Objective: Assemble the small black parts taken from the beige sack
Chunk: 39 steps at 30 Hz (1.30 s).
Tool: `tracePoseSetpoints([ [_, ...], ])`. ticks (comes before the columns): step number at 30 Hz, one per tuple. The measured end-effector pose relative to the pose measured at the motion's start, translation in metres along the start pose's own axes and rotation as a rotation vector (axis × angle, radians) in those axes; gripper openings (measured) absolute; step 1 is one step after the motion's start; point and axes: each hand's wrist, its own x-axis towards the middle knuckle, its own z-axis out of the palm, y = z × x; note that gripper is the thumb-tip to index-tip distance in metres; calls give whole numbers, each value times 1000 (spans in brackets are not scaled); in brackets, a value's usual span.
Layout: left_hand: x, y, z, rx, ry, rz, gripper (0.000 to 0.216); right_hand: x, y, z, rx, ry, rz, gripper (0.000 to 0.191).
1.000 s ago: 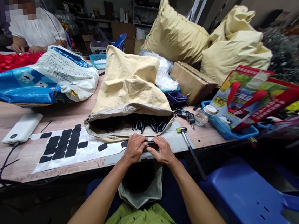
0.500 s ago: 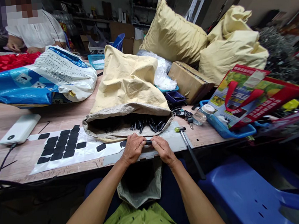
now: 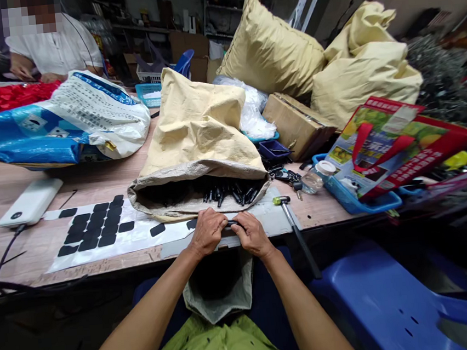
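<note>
Between my two hands, just above the table's front edge, is a small black rod-shaped part [image 3: 233, 223]. My left hand [image 3: 209, 229] is closed on its left end, and my right hand [image 3: 251, 232] grips the right end with the fingers curled. Beyond them a cream sack [image 3: 195, 123] lies on its side, its mouth facing me, with several black parts [image 3: 235, 193] of slender shape inside. Under my hands, an open grey sack [image 3: 220, 297] rests at my lap. What the black part is exactly, I cannot make out.
To the right, a hammer [image 3: 294, 229] hangs its handle over the table edge. Black rounded patches [image 3: 98, 226] lie on a white sheet at left, near a white power bank [image 3: 32, 201]. A blue basket [image 3: 355, 202] and a blue chair [image 3: 386, 298] stand right. A person sits across the table.
My right hand has shifted slightly left and its fingers have turned over the black part. The left hand stays nearly in place.
</note>
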Motion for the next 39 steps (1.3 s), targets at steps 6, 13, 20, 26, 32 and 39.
tracePoseSetpoints([
  [6,-1,2,-2,-30,30,6,37,-1,-4,-8,111,-62,8,27],
  [13,-1,5,-3,-3,30,-5,34,-1,4,1,24,-12,-8,32],
  [20,-2,8,-6,1,25,-18,28,-4,-6,-4,51,-27,-12,17],
  [26,-2,8,-5,-2,43,10,26,-3,-5,-1,15,-15,-10,13],
  [32,-2,9,-4,47,20,32,27,-5,2,8,-84,5,-34,20],
  [39,-2,13,-5,72,-7,39,28,-8,1,14,-173,55,-50,24],
])
